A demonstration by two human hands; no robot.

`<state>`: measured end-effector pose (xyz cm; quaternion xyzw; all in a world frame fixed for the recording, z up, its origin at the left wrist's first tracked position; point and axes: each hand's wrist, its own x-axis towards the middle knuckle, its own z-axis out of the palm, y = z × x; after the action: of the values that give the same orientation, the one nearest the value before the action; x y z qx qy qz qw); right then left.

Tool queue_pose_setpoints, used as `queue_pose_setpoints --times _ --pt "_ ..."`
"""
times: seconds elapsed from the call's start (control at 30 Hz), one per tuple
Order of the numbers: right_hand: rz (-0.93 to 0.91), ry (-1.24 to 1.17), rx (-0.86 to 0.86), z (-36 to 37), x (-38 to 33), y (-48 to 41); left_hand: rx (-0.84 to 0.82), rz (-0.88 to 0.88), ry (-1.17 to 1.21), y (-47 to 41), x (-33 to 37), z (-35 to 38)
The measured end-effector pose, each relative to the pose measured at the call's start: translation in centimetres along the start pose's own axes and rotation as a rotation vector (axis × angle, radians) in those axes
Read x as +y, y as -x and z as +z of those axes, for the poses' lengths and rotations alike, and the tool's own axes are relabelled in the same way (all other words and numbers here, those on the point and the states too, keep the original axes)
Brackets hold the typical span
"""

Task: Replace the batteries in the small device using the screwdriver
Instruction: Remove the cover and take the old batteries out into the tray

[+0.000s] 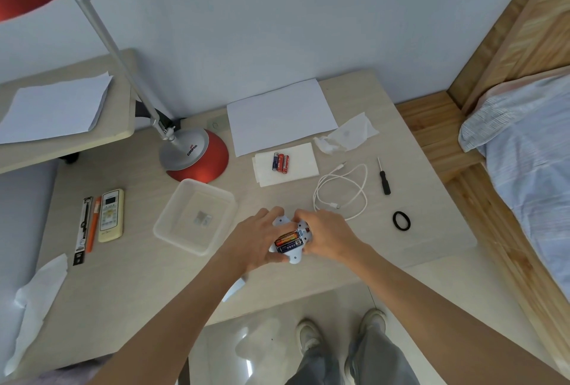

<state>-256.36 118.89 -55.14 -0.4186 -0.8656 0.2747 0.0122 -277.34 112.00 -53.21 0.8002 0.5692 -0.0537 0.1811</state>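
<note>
1. The desk (401, 249) is a pale, matte laminate with a faint wood grain and fills most of the frame.
2. A lamp (197, 155) stands at the upper left. It has a glossy red domed base under a silver disc, and a slim metal stem leans up to a red shade.
3. A flat white paper sheet (280, 116) lies at upper centre, against the wall.
4. A clear, soft-cornered plastic tub (160, 230) sits left of centre.
5. The left hand (253, 239) and right hand (327, 235) meet at lower centre, and both hold the device (291, 241). The left curls round its left side. The right grips its right side with the fingers bent over the top edge.
6. A creased white tissue (303, 162) lies below the sheet.
7. A thin white cable (333, 205) loops loosely right of centre.
8. The device is small, white, smooth plastic with rounded lobes. Its battery bay faces up uncovered, with one orange and one dark blue cell inside.
9. The screwdriver (384, 181) has a black handle and a thin steel shaft, and lies untouched right of the cable.
10. Three loose batteries (280, 162), one blue and two red, rest side by side on the tissue.
</note>
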Motion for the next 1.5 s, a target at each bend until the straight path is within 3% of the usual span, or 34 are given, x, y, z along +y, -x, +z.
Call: queue_pose_setpoints --times 0.3,0.53,0.77,1.03,1.2,1.37,1.5 --pt "-0.011 0.007 0.022 0.1 0.0 0.1 0.037 -0.002 0.074 0.3 -0.3 0.5" --pt "0.005 -0.002 0.026 0.5 -0.1 0.2 0.256 0.007 -0.095 1.3 -0.5 1.7" --pt "0.008 -0.006 0.035 0.5 0.0 0.2 0.421 -0.091 -0.052 0.1 0.4 3.1" --pt "0.022 -0.019 0.033 0.5 -0.1 0.2 0.453 -0.014 -0.142 -0.5 0.9 4.9" --pt "0.022 -0.018 0.025 0.4 0.0 0.3 0.615 -0.116 0.009 -0.6 2.2 4.4" --pt "0.014 -0.031 0.037 0.5 0.1 0.4 0.659 -0.243 0.269 2.0 2.0 2.5" --pt "0.020 -0.039 0.014 0.6 0.2 0.5 0.667 -0.289 0.324 5.3 -0.9 0.4"
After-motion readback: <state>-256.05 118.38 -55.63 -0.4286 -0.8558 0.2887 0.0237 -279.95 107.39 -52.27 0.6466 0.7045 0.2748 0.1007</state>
